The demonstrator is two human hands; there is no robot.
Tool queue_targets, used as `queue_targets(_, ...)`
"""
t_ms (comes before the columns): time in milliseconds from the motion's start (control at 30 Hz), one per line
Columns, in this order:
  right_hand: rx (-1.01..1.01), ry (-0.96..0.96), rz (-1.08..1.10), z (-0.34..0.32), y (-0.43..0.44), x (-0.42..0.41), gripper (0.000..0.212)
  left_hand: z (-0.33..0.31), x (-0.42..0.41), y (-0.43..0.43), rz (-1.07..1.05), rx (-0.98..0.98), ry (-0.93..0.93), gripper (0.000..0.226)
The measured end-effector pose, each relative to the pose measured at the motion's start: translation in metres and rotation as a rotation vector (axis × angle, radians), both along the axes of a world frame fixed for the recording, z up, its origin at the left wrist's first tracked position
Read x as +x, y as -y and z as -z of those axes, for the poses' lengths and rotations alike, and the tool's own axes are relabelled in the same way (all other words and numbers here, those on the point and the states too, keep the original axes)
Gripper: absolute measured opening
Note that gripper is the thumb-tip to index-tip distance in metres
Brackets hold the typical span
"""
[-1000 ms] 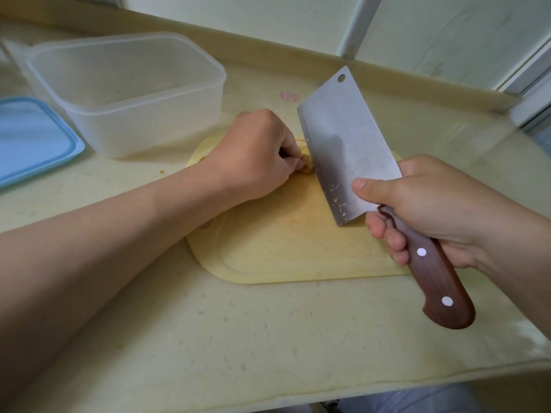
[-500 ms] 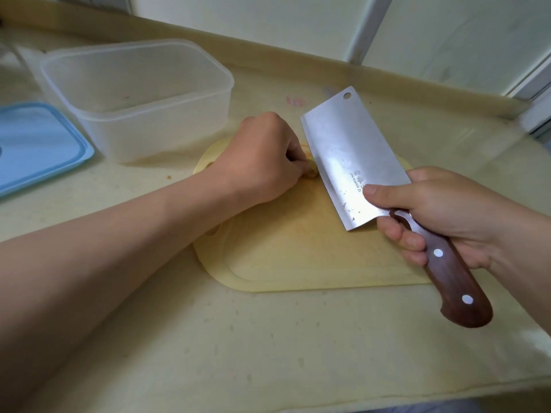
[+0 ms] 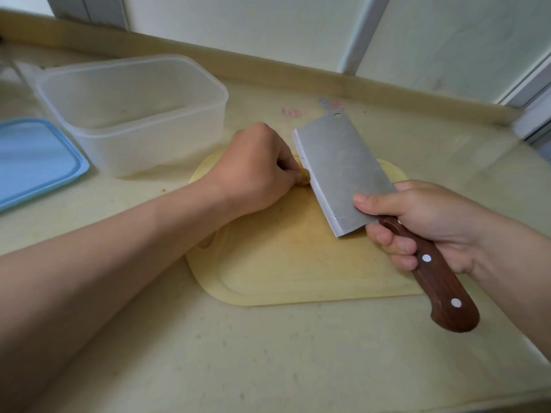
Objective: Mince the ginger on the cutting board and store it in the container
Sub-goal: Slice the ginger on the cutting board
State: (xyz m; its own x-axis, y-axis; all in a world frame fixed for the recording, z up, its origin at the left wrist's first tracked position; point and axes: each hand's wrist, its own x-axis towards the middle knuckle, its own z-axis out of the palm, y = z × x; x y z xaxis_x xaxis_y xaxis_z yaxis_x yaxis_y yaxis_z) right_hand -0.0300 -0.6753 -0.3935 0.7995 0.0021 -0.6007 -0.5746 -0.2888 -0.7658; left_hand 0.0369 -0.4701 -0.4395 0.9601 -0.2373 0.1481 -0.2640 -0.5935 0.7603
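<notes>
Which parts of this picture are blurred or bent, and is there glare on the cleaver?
Head view: the countertop at far right is smeared; the upright frames lean apart from the wide lens; the cleaver blade looks matte, without glare.

Home kitchen, by the look. Pale cream stone-look table, stained and scuffed, with a raised lip along the back, meeting plain white wall panels and a pale window frame. On the table: yellowish plastic cutting board, steel cleaver with riveted brown wooden handle, clear rectangular plastic food container, light blue plastic lid lying just beside it.
</notes>
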Motion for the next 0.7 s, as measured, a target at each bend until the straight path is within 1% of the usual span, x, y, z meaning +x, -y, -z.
queue_targets(167, 0.043, -0.013, 0.012, 0.002, 0.001, -0.004, 0.02, 0.0, -0.002, 0.0, -0.004, 0.01, 0.01, 0.003)
queue_targets(300, 0.056, -0.027, 0.023, 0.001, 0.003, -0.01, 0.025, 0.001, -0.002, 0.0, 0.004, 0.024, 0.023, 0.006)
queue_targets(433, 0.071, -0.031, 0.009, 0.0, 0.001, -0.006, 0.026, 0.002, 0.001, 0.0, 0.004, 0.0, 0.004, 0.004)
queue_targets(567, 0.061, -0.024, 0.007, 0.002, -0.002, 0.001, 0.016, 0.002, 0.002, 0.0, -0.001, -0.004, -0.01, 0.004)
queue_targets(700, 0.049, -0.019, 0.004, 0.002, -0.005, 0.003, 0.014, 0.002, 0.001, 0.0, -0.013, -0.009, -0.013, 0.006)
